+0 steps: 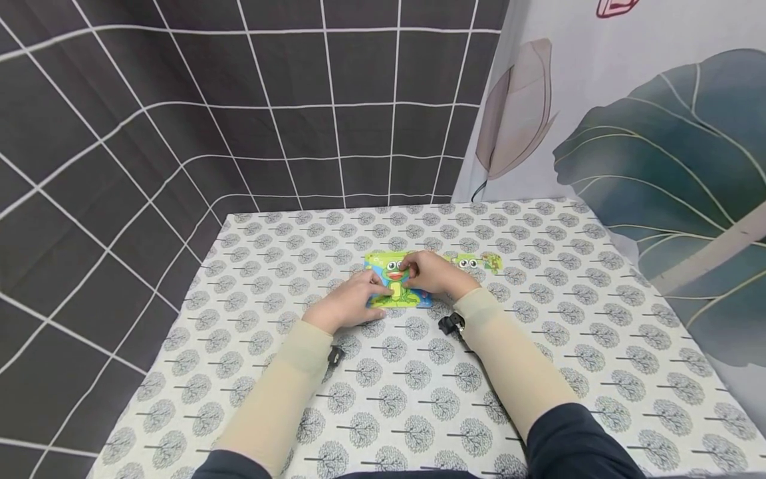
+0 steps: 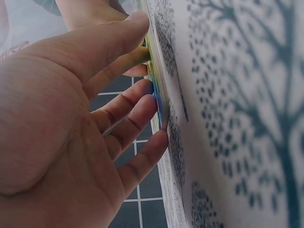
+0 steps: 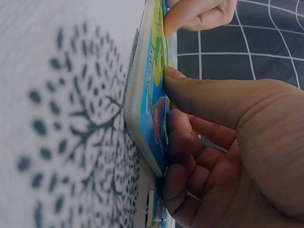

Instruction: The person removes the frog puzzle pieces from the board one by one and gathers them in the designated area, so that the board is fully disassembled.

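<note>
A flat frog picture puzzle, green with a blue border, lies on the patterned cloth. My left hand reaches over its left side. In the left wrist view, its middle fingertips meet the puzzle edge, with the fingers only slightly bent and the thumb spread above. My right hand covers the upper right part, index finger and thumb apart beside the frog's red mouth. Its thumb tip presses on the picture in the right wrist view, and the other fingers bend against the right edge. The palm hides part of the frog.
Just right of my right hand lie loose puzzle pieces: a green one with a pair of eyes and a mottled one. The table cloth has tree prints. A dark gridded curtain hangs behind, a leaf-print curtain at right.
</note>
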Demonstrator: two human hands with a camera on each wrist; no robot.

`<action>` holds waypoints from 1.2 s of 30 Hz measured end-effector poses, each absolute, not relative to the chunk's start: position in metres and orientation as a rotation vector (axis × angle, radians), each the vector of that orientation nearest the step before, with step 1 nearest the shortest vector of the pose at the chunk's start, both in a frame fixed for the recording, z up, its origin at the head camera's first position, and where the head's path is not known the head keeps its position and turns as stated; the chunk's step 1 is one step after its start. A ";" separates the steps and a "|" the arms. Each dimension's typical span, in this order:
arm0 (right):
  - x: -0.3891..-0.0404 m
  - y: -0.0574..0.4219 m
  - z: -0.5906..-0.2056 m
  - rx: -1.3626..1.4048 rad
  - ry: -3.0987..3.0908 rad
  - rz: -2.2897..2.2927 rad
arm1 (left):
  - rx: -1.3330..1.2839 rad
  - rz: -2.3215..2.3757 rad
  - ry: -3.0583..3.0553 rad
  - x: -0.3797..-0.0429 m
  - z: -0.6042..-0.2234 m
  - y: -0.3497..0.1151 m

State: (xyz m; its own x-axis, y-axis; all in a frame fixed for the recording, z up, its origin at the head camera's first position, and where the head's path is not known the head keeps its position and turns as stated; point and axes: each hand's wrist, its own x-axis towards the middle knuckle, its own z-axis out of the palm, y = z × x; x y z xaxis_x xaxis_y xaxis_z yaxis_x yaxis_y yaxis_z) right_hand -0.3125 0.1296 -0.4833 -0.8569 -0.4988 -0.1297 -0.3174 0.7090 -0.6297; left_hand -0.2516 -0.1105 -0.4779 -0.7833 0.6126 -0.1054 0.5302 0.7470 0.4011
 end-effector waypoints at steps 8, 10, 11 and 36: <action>-0.312 0.130 -0.484 -0.621 2.603 -0.897 | 0.901 0.542 2.710 -0.252 -0.479 -0.111; -0.311 0.130 -0.484 -0.616 2.600 -0.894 | 0.902 0.546 2.711 -0.252 -0.479 -0.111; -0.311 0.130 -0.484 -0.615 2.599 -0.889 | 0.904 0.549 2.710 -0.251 -0.479 -0.111; -0.319 0.126 -0.483 -0.596 2.681 -0.839 | 0.914 0.560 2.710 -0.252 -0.481 -0.112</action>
State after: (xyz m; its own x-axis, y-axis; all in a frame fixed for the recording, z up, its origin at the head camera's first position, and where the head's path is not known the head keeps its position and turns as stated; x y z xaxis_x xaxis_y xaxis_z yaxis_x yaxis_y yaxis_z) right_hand -0.3187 0.1264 -0.4831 -0.8794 -0.4583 -0.1293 -0.3027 0.7477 -0.5910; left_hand -0.2518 -0.1117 -0.4808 -0.7799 0.6193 -0.0910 0.5325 0.7329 0.4234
